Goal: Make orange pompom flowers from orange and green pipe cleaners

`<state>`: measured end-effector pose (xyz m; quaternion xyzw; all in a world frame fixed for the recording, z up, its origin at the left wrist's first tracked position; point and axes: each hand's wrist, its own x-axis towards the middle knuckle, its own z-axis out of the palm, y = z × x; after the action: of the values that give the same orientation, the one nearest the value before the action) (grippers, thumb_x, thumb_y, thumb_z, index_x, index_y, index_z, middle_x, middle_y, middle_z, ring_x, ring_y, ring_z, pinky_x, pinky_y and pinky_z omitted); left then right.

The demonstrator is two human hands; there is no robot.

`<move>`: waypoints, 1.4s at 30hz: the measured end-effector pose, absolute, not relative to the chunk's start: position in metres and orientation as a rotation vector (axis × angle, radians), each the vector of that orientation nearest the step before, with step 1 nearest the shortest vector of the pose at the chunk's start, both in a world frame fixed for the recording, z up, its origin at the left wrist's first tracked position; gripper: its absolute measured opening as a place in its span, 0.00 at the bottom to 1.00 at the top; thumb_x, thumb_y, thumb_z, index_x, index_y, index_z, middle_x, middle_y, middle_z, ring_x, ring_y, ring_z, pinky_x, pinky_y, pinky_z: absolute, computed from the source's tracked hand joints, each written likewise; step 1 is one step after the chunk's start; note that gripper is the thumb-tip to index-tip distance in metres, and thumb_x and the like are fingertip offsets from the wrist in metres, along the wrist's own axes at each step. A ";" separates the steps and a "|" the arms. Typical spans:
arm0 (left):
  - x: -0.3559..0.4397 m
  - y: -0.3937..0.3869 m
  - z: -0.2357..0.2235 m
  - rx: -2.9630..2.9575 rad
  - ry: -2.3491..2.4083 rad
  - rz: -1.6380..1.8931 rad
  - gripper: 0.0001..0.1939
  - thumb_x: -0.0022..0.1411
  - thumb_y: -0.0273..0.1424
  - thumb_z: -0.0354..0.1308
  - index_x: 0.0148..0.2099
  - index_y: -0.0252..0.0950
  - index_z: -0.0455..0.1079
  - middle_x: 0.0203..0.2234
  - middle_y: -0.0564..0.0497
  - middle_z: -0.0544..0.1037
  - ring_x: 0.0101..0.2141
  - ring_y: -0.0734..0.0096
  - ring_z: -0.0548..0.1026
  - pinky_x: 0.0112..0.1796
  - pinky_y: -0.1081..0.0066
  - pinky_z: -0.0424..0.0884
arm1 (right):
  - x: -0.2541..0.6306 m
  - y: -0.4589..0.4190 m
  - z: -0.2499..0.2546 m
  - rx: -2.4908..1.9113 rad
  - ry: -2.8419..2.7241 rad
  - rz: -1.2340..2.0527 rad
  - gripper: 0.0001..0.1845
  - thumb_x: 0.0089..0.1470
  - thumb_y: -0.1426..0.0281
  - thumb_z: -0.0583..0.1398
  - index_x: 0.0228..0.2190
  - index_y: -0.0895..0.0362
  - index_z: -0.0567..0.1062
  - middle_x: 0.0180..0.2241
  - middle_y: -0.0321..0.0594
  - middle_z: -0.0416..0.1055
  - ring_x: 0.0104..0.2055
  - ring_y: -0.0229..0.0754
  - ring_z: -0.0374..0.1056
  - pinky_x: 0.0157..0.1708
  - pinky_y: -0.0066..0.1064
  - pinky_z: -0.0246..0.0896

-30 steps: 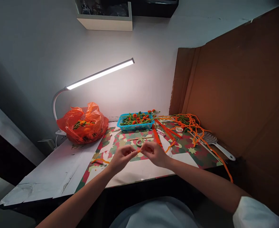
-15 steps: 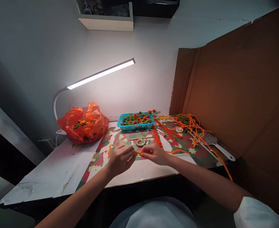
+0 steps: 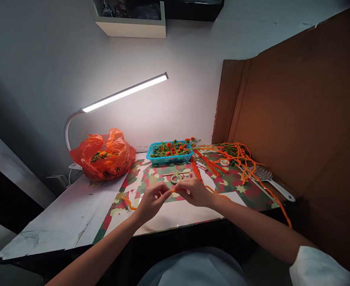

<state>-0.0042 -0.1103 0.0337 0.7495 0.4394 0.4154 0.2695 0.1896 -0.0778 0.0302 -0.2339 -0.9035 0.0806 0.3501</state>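
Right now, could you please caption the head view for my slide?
Left hand and right hand pinch an orange strand, a blue basket of flowers behind.

At 6 o'clock, the bent fingers of the left hand [image 3: 152, 197] and right hand [image 3: 196, 192] hide most of the orange cord [image 3: 173, 190], its shape there too small to tell. The bottom edge crops the left forearm [image 3: 103, 249] toward 7 o'clock and the pale sleeve [image 3: 316, 264] toward 4. At 9, the red bag [image 3: 123, 157] partly hides its contents. At 11, the top edge cuts the shelf [image 3: 130, 29]; at 3, the right edge cuts the cardboard [image 3: 297, 119].
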 end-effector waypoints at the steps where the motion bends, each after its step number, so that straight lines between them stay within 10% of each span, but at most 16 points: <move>1: -0.004 -0.108 0.033 1.835 1.148 1.066 0.14 0.56 0.40 0.56 0.25 0.36 0.64 0.17 0.55 0.64 0.21 0.76 0.61 0.24 0.74 0.58 | 0.191 -0.077 0.032 -0.573 -2.371 0.107 0.11 0.61 0.70 0.50 0.31 0.57 0.70 0.26 0.35 0.71 0.27 0.35 0.62 0.38 0.32 0.44; 8: -0.014 -0.089 0.034 1.287 1.038 0.545 0.13 0.48 0.38 0.59 0.23 0.34 0.64 0.16 0.57 0.62 0.18 0.79 0.58 0.22 0.75 0.56 | 0.196 -0.071 0.035 -0.423 -2.547 -0.207 0.14 0.59 0.74 0.47 0.31 0.54 0.71 0.25 0.35 0.70 0.27 0.36 0.58 0.41 0.35 0.43; 20: -0.010 -0.105 0.025 2.832 1.221 0.986 0.13 0.65 0.32 0.48 0.34 0.38 0.74 0.27 0.49 0.74 0.28 0.71 0.70 0.31 0.72 0.61 | 0.190 -0.063 0.024 -0.778 -2.083 1.336 0.14 0.50 0.61 0.60 0.23 0.59 0.69 0.20 0.30 0.59 0.23 0.32 0.54 0.23 0.26 0.47; 33: -0.014 -0.104 0.024 1.193 0.866 0.599 0.12 0.48 0.36 0.63 0.27 0.31 0.70 0.18 0.54 0.67 0.18 0.79 0.63 0.23 0.75 0.57 | 0.195 -0.086 0.034 -0.545 -2.358 0.434 0.12 0.60 0.68 0.52 0.30 0.58 0.72 0.27 0.37 0.69 0.31 0.37 0.62 0.39 0.33 0.49; 42: -0.012 -0.120 0.043 2.752 1.161 1.068 0.07 0.61 0.28 0.53 0.37 0.37 0.72 0.27 0.52 0.73 0.23 0.78 0.68 0.26 0.76 0.61 | 0.189 -0.077 0.031 -0.729 -1.865 1.444 0.13 0.46 0.61 0.63 0.24 0.59 0.71 0.23 0.32 0.62 0.26 0.34 0.58 0.28 0.27 0.51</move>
<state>-0.0120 -0.1198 0.0429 0.8674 0.3661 0.3367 -0.0154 0.1891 -0.0772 0.0312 -0.2786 -0.7131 0.5521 0.3302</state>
